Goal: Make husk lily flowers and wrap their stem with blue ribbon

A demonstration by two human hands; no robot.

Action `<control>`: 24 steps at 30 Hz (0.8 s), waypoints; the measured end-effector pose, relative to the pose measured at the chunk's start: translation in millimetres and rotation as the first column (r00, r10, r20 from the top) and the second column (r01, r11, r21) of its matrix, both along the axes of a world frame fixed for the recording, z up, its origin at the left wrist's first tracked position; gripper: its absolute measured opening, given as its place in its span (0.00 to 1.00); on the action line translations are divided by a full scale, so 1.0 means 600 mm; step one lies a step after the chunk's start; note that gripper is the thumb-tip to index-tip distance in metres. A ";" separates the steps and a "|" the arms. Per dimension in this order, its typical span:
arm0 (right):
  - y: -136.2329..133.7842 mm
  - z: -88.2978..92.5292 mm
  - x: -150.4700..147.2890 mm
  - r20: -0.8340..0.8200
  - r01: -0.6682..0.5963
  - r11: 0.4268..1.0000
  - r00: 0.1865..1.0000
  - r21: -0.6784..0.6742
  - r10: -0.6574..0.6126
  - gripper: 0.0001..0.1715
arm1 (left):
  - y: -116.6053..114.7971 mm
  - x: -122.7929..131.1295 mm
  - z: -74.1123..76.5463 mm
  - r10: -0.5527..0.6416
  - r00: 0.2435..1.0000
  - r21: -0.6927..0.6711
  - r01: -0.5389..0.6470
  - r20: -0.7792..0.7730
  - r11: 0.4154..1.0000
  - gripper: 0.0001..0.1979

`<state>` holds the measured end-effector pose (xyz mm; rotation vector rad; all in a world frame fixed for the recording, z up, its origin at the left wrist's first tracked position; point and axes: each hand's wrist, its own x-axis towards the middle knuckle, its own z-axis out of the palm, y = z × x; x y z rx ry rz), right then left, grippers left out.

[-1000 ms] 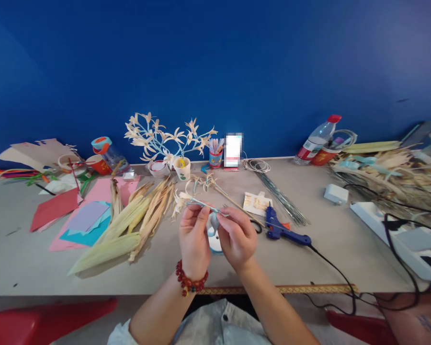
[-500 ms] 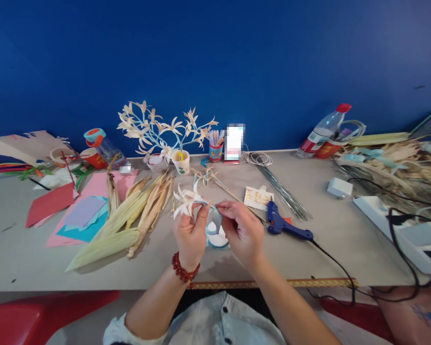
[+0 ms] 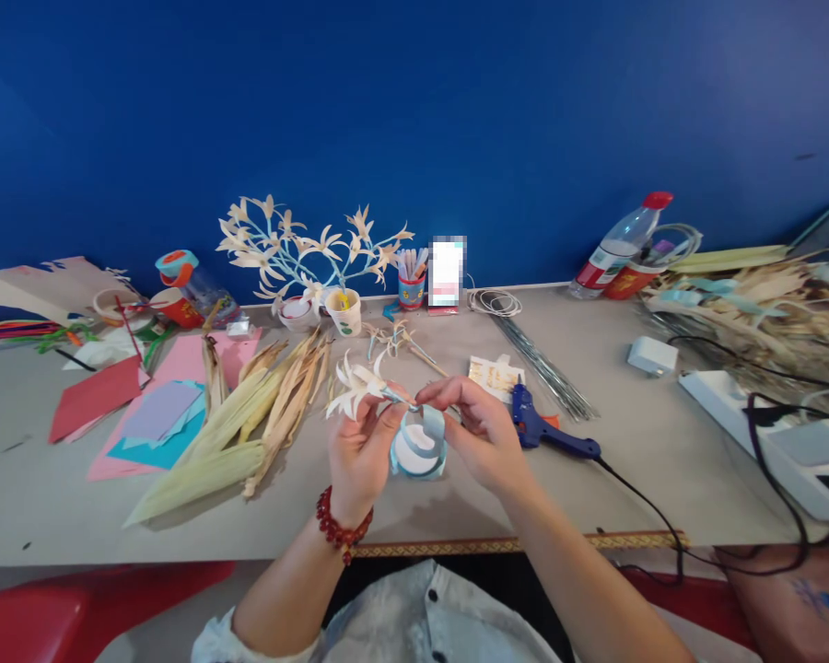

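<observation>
My left hand (image 3: 360, 451) pinches the stem of a white corn-husk flower (image 3: 356, 387), whose petals spread out to the left above my fingers. My right hand (image 3: 480, 428), fingers closed, pinches a light blue tape strip (image 3: 434, 424) close to the stem's right end. The strip curls down toward a roll of light blue tape (image 3: 414, 460) that lies on the table under my hands. Both hands are held just above the table, fingertips nearly meeting at the stem.
A blue glue gun (image 3: 549, 428) lies right of my right hand, its cord trailing right. Corn husks (image 3: 231, 442) and coloured paper (image 3: 166, 414) spread left. Potted husk flowers (image 3: 345, 313) stand behind. Metal wires (image 3: 549, 368), a bottle (image 3: 618, 253) and a power strip (image 3: 753, 442) are on the right.
My right hand has shifted slightly right from my left, and the blue strip now shows as a wider loop. My left hand has moved a little left with the flower.
</observation>
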<state>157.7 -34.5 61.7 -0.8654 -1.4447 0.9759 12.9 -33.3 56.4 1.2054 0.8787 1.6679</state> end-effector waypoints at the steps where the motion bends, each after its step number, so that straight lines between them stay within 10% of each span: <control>1: 0.000 0.002 0.002 -0.049 -0.047 0.997 0.998 -0.057 0.044 0.10 | 0.001 -0.001 0.001 -0.023 1.000 0.004 0.023 0.004 1.000 0.02; 8: 0.006 0.008 0.012 0.038 -0.025 0.989 0.999 0.144 0.020 0.06 | 0.004 0.000 0.008 -0.049 0.999 -0.081 0.051 0.022 0.995 0.05; 17: 0.007 0.010 0.016 0.341 -0.052 0.684 0.893 0.728 -0.294 0.12 | -0.005 0.001 0.007 0.062 0.974 -0.094 -0.084 -0.218 0.992 0.07; 24: 0.006 0.010 0.017 0.323 -0.038 0.628 0.881 0.777 -0.346 0.11 | -0.009 0.003 0.016 0.026 0.989 -0.115 -0.043 -0.143 0.992 0.08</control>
